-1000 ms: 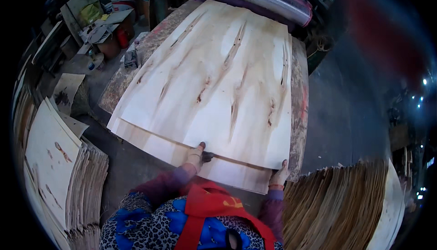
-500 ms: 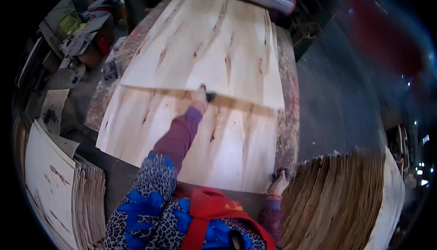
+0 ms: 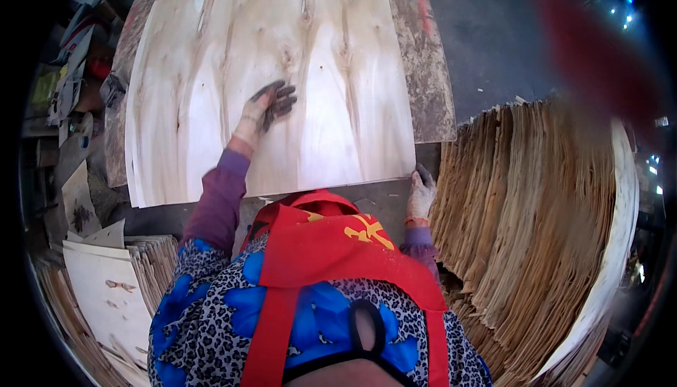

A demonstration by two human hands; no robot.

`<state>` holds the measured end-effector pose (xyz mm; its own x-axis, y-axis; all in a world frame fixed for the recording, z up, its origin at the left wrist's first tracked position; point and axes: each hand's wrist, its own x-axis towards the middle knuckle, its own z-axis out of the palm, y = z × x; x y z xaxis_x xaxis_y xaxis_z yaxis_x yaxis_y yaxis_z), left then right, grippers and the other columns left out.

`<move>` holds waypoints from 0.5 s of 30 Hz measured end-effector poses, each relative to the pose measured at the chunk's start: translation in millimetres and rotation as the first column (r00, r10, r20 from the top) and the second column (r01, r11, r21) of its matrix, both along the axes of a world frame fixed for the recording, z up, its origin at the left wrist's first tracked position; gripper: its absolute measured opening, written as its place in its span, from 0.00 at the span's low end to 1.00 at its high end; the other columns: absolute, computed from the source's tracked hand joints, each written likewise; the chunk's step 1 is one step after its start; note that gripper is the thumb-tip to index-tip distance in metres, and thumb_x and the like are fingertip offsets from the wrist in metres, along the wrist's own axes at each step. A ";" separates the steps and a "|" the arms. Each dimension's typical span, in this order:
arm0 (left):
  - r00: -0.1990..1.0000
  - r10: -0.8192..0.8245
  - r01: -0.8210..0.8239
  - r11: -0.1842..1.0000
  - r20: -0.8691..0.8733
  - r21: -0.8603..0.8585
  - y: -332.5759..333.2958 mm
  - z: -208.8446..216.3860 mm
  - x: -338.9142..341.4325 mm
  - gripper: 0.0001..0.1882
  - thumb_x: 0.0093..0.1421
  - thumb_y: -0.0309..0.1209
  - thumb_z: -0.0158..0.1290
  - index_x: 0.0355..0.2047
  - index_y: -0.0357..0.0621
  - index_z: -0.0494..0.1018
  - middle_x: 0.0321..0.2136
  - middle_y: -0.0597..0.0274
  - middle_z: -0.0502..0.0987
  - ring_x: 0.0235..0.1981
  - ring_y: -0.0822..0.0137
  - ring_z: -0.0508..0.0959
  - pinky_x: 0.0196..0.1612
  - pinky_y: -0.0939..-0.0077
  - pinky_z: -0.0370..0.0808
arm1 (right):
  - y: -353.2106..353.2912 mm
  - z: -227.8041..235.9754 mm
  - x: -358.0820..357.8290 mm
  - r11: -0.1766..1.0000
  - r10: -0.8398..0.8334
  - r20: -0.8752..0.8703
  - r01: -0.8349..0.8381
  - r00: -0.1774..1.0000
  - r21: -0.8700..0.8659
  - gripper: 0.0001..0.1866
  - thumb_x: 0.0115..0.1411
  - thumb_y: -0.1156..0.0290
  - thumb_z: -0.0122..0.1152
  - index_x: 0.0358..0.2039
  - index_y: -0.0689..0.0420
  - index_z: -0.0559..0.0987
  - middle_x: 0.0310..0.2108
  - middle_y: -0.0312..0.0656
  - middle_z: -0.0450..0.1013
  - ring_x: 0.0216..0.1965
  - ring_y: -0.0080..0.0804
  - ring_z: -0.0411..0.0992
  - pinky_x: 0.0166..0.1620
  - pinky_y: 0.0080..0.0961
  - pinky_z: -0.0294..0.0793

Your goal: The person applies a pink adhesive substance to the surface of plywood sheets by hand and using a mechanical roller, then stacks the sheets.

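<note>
A pale wood veneer sheet (image 3: 271,48) with brown streaks and knots lies in front of me, its near edge close to my body. Other sheet edges show beneath it at the left. My left hand (image 3: 266,108), in a light glove with dark fingers, is over the middle of the sheet, fingers stretched out and nothing in them. At the sheet's near right corner my right hand (image 3: 422,195), gloved too, has its fingers closed on the edge. The undersides of those fingers are hidden.
A worn board (image 3: 417,56) extends past the sheets on the right. A tall stack of brown veneer (image 3: 522,225) stands at my right, a smaller stack of pale sheets (image 3: 109,281) at my left. Clutter (image 3: 74,80) fills the far left floor.
The top sheet's near edge, earlier lifted partway up by my left hand, now lies near me. My left hand has let go and opened. The view has tilted down toward my body.
</note>
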<state>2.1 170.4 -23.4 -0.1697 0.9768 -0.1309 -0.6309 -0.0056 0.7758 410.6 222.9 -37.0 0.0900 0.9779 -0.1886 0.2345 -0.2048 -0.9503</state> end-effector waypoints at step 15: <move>0.974 0.134 -0.014 0.840 0.182 -0.543 -173.0 5.7 92.0 0.44 0.46 0.67 0.42 0.46 0.38 0.66 0.33 0.49 0.75 0.30 0.60 0.74 0.37 0.64 0.69 | 24.3 72.7 -32.1 0.971 0.063 -0.878 -0.233 0.474 -0.056 0.23 0.49 0.76 0.51 0.47 0.64 0.64 0.39 0.42 0.68 0.40 0.36 0.68 0.45 0.30 0.69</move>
<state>94.0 -2.6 -17.7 -0.1493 0.7285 -0.6685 -0.7895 0.3192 0.5242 378.4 247.2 35.7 -0.3453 0.9116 -0.2232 -0.6479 -0.4036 -0.6461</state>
